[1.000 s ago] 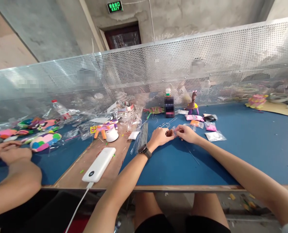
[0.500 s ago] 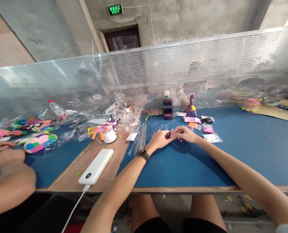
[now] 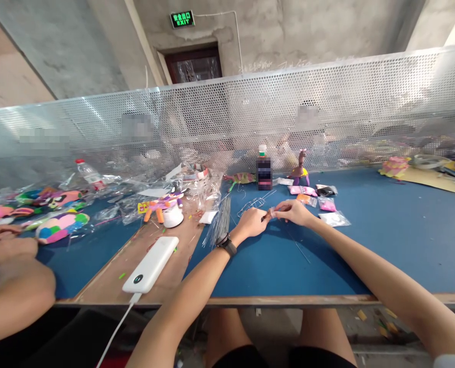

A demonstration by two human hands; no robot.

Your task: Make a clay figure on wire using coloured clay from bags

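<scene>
My left hand and my right hand meet over the blue table, both pinched on a small clear packet with something brown in it. A dark watch sits on my left wrist. A bundle of thin metal wires lies just left of my left hand. A single loose wire lies on the table under my right forearm.
A white power bank with a cable rests on a brown board. Small bags of coloured clay, a dark bottle and a clay figure stand behind my hands. Another person's hands work at left among colourful craft pieces. A perforated metal screen closes the far edge.
My hands stay together on the packet, shifting slightly as the fingers work it. The view has tilted a little.
</scene>
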